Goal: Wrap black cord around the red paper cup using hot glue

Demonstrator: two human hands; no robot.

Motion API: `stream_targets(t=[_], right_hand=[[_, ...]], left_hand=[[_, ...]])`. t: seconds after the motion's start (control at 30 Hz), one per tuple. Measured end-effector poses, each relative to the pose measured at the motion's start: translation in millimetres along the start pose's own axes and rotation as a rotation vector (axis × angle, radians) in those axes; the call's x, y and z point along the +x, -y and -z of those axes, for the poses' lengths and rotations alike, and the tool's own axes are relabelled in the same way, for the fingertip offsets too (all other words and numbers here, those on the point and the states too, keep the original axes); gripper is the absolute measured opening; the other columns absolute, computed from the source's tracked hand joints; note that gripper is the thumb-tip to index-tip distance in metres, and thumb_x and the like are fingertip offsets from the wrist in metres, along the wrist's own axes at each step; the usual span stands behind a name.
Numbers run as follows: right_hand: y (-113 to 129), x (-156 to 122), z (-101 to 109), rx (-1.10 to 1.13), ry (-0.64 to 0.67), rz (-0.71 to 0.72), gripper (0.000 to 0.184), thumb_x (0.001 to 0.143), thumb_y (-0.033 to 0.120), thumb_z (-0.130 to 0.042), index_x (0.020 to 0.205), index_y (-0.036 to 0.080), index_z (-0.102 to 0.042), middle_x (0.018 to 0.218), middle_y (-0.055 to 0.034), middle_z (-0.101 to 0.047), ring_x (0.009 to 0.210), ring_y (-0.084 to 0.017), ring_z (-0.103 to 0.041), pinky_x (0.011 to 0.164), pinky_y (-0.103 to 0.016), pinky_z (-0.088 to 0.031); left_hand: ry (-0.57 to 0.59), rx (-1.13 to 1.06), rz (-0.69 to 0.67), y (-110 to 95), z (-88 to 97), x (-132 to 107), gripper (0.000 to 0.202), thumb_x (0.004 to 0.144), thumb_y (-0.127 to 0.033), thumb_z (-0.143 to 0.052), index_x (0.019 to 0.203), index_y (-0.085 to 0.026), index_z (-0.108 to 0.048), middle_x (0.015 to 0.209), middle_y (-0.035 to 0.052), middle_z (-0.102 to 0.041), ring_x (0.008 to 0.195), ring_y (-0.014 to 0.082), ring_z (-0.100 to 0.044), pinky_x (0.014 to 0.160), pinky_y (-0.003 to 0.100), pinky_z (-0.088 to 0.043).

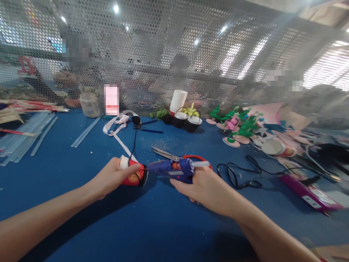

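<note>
My left hand [116,176] is wrapped round a red paper cup [133,176] with a white rim and a black band at its base, tipped on its side above the table. A black cord [134,143] and a white ribbon [123,144] run up from the cup toward the back. In my right hand [201,185] is a blue glue gun [173,170], its nozzle against or very close to the cup's dark end. A clear glue stick [201,164] sticks out of the gun's rear. Just behind the gun lie red-handled scissors [166,153], partly hidden by it.
Several clear glue sticks [32,134] lie at left, near a plastic jar [89,104]. Stacked white cups [178,100] and black-and-white small buckets [193,123] stand at the back. Green craft plants [247,127], a black cable [234,176] and a purple power strip [311,193] are at right.
</note>
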State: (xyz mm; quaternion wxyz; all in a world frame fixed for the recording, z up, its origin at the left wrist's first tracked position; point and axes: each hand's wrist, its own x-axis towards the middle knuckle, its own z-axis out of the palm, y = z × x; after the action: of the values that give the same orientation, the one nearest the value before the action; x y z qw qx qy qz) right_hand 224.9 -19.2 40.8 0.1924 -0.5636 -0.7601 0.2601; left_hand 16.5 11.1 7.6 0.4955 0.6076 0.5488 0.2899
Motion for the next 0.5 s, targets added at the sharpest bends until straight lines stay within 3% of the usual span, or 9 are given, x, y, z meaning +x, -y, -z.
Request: stream_targets(t=[0.2, 0.5], right_hand=[[-0.8, -2.1, -0.9, -0.009, 0.007, 0.045, 0.013, 0.071, 0.022, -0.045, 0.060, 0.017, -0.049, 0.038, 0.0062, -0.044, 0.034, -0.006, -0.040, 0.035, -0.016, -0.030], [-0.8, -0.2, -4.4, 0.019, -0.002, -0.011, 0.016, 0.071, 0.024, -0.046, 0.056, 0.018, -0.045, 0.037, 0.0060, -0.042, 0.032, -0.006, -0.038, 0.032, -0.017, -0.028]], left_hand=[[-0.011, -0.020, -0.015, 2.6, 1.4, -0.2, 0.034, 0.064, -0.045, -0.055, 0.063, -0.012, -0.061, 0.050, -0.0012, -0.052, 0.044, 0.0094, -0.039, 0.042, 0.021, -0.025], [-0.015, -0.005, 0.021, 1.7, 0.5, -0.5, 0.035, 0.065, -0.047, -0.054, 0.058, -0.012, -0.056, 0.045, -0.0046, -0.041, 0.043, 0.0077, -0.031, 0.042, 0.020, -0.019]])
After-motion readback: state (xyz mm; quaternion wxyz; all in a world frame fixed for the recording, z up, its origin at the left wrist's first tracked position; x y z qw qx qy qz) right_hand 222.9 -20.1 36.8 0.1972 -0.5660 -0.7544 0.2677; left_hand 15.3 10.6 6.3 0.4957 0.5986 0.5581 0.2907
